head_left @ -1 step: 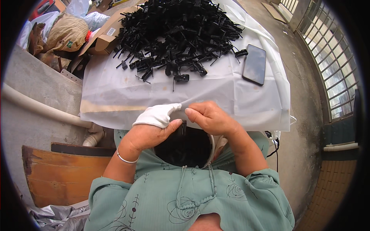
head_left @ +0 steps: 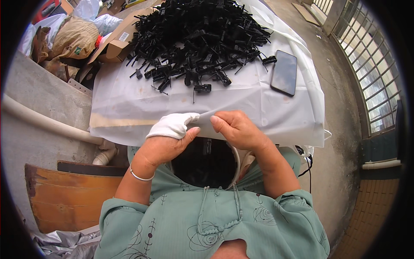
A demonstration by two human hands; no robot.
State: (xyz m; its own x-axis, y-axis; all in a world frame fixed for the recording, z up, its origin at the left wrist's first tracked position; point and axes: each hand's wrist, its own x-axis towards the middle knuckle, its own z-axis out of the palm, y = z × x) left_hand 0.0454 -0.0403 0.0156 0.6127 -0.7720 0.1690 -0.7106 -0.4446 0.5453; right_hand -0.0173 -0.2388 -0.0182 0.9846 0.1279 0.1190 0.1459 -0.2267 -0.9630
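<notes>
Over the near edge of the sheeted table, my left hand [head_left: 172, 129] wears a white glove on its fingers, with the thumb bare and apart from them. No object shows in it. My right hand [head_left: 236, 128] is closed close beside it, thumb pressed to curled fingers; whatever they may pinch is hidden. Below both hands a round bucket [head_left: 237, 166] with a pale rim sits between my knees, its inside dark. One small black plastic part [head_left: 207, 146] shows at the bucket's mouth, below the gap between my hands.
A large heap of black plastic parts [head_left: 198, 39] with thin stems covers the table's far side. A phone [head_left: 284, 72] lies to its right. Cardboard [head_left: 118, 45] and bags [head_left: 77, 36] stand at the far left. A pipe [head_left: 51, 118] runs along the left wall; a barred window [head_left: 371, 60] is at right.
The black part has dropped slightly toward the bucket. My left hand has shifted a little up and left, and my right hand slightly right, widening the gap between them.
</notes>
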